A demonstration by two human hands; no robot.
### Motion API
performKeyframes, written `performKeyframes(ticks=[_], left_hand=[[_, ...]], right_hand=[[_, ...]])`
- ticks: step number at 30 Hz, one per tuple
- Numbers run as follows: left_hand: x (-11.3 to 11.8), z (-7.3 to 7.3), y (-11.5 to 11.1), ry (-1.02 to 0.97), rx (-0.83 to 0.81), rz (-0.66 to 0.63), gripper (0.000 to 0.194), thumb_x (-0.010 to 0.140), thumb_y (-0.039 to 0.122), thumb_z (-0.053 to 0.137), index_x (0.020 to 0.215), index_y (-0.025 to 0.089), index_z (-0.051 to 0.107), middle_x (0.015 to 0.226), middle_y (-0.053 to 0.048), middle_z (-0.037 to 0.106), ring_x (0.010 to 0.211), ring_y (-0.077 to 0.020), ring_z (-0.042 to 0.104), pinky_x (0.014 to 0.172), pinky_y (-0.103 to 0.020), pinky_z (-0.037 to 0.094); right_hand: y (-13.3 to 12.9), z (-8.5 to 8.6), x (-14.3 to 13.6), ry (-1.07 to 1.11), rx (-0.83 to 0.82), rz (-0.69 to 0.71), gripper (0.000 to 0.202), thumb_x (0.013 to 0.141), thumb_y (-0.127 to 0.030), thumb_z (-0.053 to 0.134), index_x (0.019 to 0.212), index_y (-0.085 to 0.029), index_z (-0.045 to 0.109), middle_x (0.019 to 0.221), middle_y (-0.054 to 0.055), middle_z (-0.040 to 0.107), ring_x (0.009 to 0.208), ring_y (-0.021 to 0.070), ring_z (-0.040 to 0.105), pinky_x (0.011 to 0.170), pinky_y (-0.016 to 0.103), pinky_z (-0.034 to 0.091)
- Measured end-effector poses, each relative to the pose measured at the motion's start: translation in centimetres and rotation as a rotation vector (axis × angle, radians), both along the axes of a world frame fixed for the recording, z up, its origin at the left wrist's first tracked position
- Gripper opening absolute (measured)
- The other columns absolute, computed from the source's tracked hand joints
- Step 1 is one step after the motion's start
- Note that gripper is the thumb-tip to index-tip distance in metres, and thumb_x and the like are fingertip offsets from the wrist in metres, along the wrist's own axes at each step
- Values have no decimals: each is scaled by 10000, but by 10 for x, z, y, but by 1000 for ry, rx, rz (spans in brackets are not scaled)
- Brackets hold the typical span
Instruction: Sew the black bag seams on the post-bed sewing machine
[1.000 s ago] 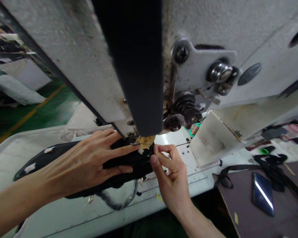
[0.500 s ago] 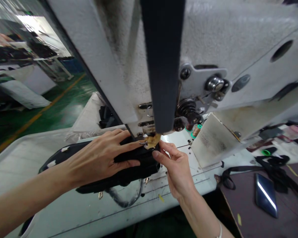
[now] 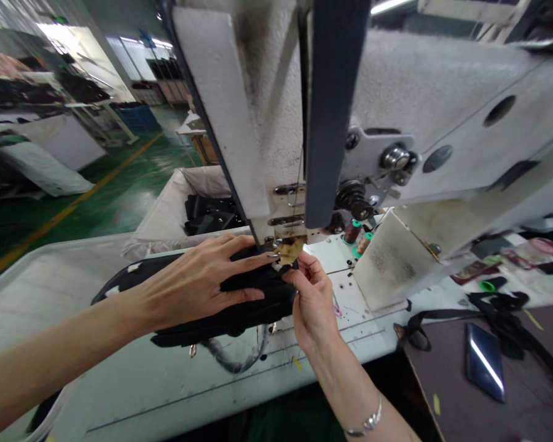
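Both hands (image 3: 203, 282) at fabric (image 3: 258, 294) edge

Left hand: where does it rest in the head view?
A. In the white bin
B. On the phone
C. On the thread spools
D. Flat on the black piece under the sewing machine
D: the left hand lies spread on the black piece, below the sewing machine.

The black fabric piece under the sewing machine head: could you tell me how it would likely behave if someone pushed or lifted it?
The black fabric piece is probably floppy: it lies bunched and folded under the flat left hand. It likely slides easily on the smooth white table, hence the hand pressing it down. It looks light, as the right hand pinches its edge with fingertips only.
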State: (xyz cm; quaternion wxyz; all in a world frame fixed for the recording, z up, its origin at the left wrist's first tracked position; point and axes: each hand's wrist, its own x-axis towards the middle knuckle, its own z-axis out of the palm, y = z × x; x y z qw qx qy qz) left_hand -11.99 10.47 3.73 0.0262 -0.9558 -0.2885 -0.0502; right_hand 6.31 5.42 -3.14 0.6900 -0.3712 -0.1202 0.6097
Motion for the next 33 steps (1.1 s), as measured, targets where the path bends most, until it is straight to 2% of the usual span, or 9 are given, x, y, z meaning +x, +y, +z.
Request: performKeyframes(ticks=[4, 7, 10, 13, 16, 23, 28, 33], left_hand=[[-5, 1, -2, -16, -24, -46, 516, 1000, 320, 550, 1494, 346, 404, 1469, -81, 435, 1331, -263, 453, 1105, -489, 419], [-8, 2, 0, -3, -37, -117, 516, 1005, 252, 536, 1479, 415, 417, 1477, -33, 464, 1344, -244, 445, 1127, -492, 397], [-8, 3, 3, 10, -43, -119, 526, 998, 257, 543, 1475, 444, 422, 1476, -15, 484, 1343, -249, 456, 1126, -500, 399], [-7, 4, 3, 28, -28, -113, 543, 997, 263, 544, 1480, 467, 402, 1469, -4, 490, 1318, -243, 478, 1131, -503, 394], [-6, 4, 2, 60, -4, -114, 565, 1005, 249, 523, 1498, 474, 364, 1466, -11, 487, 1314, -246, 473, 1130, -515, 389], [-4, 1, 0, 22, 28, -99, 557, 1010, 244, 508, 1491, 487, 367, 1398, -8, 518, 1246, -242, 495, 1070, -473, 408], [-5, -5, -1, 5, 59, -104, 557, 1020, 238, 482, 1507, 473, 348, 1367, -20, 537, 1209, -232, 507, 1062, -463, 391], [-5, -6, -1, 42, 78, -73, 581, 1005, 263, 507, 1515, 478, 333, 1413, -37, 522, 1211, -266, 511, 1008, -472, 439]], right_hand=[[-4, -3, -2, -35, 51, -5, 432, 618, -172, 809, 1031, -217, 687, 953, 1, 738, 912, 162, 654, 878, 301, 508], [-7, -7, -2, -54, 62, -16, 428, 647, -186, 815, 1051, -219, 679, 951, 5, 747, 913, 171, 676, 899, 326, 532], [-13, -14, 2, -80, 108, -2, 456, 683, -226, 849, 1112, -215, 695, 1099, 40, 755, 1062, 197, 685, 1028, 376, 515], [-22, -25, 5, -196, 152, -35, 429, 714, -236, 865, 1124, -215, 743, 1234, 67, 724, 1202, 222, 650, 1143, 423, 455], [-27, -31, 5, -362, 171, -123, 334, 740, -254, 858, 1067, -244, 786, 1241, 60, 723, 1199, 236, 659, 1153, 458, 461], [-29, -21, 8, -585, 129, -80, 317, 777, -321, 828, 1088, -292, 772, 1249, 41, 718, 1211, 263, 662, 1159, 496, 464], [-29, -17, 9, -613, 122, -67, 299, 780, -306, 820, 1074, -289, 772, 1235, 28, 711, 1209, 275, 668, 1133, 486, 498], [-25, -19, 11, -614, 149, -14, 315, 819, -304, 789, 1132, -297, 749, 1289, 6, 678, 1261, 250, 634, 1169, 449, 466]])
